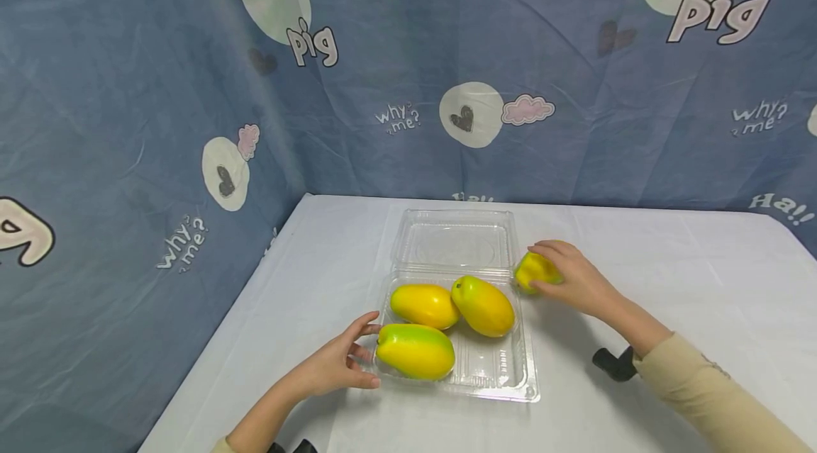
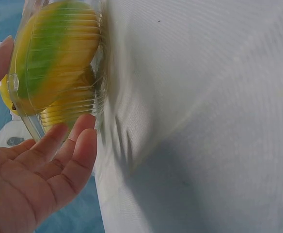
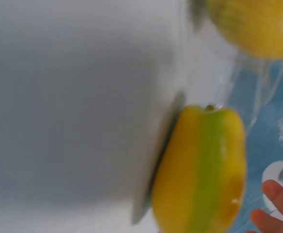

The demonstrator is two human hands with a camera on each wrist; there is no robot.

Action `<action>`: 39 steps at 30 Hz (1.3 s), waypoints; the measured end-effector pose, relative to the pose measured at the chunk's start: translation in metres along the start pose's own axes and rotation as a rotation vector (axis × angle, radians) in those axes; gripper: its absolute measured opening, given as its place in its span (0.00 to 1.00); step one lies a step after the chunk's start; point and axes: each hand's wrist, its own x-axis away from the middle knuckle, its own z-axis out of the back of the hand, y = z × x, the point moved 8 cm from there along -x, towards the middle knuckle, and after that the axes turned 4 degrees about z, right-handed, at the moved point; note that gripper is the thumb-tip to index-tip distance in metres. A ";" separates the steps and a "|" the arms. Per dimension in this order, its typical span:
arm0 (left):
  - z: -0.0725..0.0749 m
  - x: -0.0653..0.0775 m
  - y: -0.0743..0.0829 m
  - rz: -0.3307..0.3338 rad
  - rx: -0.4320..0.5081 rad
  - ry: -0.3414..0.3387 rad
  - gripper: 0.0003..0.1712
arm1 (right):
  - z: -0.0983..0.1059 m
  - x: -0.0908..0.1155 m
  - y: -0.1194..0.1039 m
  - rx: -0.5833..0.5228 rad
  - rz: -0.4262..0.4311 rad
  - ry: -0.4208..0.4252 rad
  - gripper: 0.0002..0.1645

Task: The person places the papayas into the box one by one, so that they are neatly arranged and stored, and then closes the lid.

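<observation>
Three yellow-green papayas lie in the base of a clear plastic clamshell box (image 1: 526, 378): a front one (image 1: 416, 351), one behind it (image 1: 424, 305) and one at the right (image 1: 483, 306). My left hand (image 1: 338, 361) is at the box's left side, its fingers spread and thumb apart; in the left wrist view its fingertips are by the ribbed wall. A fourth papaya (image 3: 202, 170) lies on the table just right of the box. Over it reaches my right hand (image 1: 577, 279), thumb and fingers parted around it; in the right wrist view the visible fingers (image 3: 279, 199) stand off its skin.
The box's lid (image 1: 456, 237) lies folded back behind the base. White cloth covers the table (image 1: 670, 283). A blue printed curtain (image 1: 383, 35) hangs behind and at the left. A black device part (image 1: 615, 364) shows under the right wrist.
</observation>
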 end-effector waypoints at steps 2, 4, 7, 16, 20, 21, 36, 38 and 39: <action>0.000 0.000 0.000 -0.001 -0.001 0.000 0.55 | -0.001 0.000 0.005 -0.016 -0.002 -0.014 0.31; 0.000 0.000 0.000 -0.001 0.001 -0.001 0.55 | -0.003 0.000 0.009 -0.043 -0.002 -0.031 0.31; 0.000 0.000 -0.001 0.002 0.007 -0.003 0.55 | -0.006 -0.001 0.014 -0.084 0.004 -0.048 0.31; -0.001 0.000 -0.001 -0.006 0.009 -0.010 0.55 | -0.010 -0.002 0.032 -0.067 -0.016 -0.045 0.31; -0.001 0.000 -0.001 -0.001 0.012 -0.010 0.55 | -0.009 -0.002 0.035 -0.049 -0.016 -0.053 0.31; -0.001 0.000 0.000 -0.001 0.012 -0.011 0.55 | -0.009 -0.002 0.036 -0.048 -0.016 -0.055 0.31; -0.001 0.000 -0.001 -0.006 0.013 -0.017 0.55 | -0.007 -0.001 0.050 -0.075 -0.021 -0.024 0.37; -0.001 0.000 0.000 -0.005 0.012 -0.015 0.55 | -0.007 -0.001 0.052 -0.092 -0.027 -0.019 0.37; -0.001 0.000 0.000 -0.004 0.013 -0.015 0.55 | -0.007 -0.001 0.053 -0.098 -0.029 -0.017 0.37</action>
